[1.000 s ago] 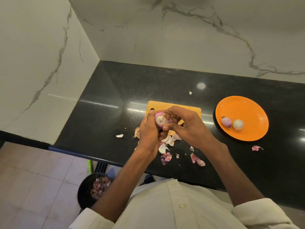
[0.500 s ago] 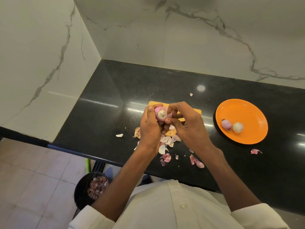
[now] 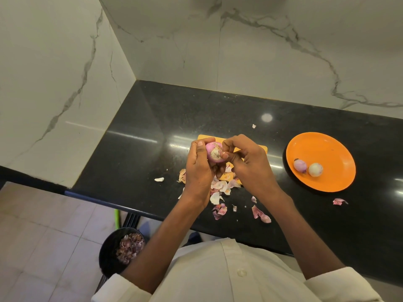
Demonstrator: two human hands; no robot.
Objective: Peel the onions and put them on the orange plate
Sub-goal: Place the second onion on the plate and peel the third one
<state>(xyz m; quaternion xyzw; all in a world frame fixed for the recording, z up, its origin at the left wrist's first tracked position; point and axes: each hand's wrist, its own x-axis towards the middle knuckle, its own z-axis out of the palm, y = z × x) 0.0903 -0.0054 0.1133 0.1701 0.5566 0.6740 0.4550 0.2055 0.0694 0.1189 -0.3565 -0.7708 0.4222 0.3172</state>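
My left hand grips a small pink onion above the orange cutting board. My right hand pinches at the skin on the onion's root end with thumb and forefinger. To the right sits the orange plate with two peeled onions: a purple one and a paler one, side by side.
Loose onion skins litter the black counter under and in front of my hands, with one scrap near the plate. A black bin holding skins stands on the floor at the lower left. Marble walls close the corner.
Both hands have lifted the onion slightly and turned it; my right fingers have shifted onto the root end. The plate's onions have not moved.
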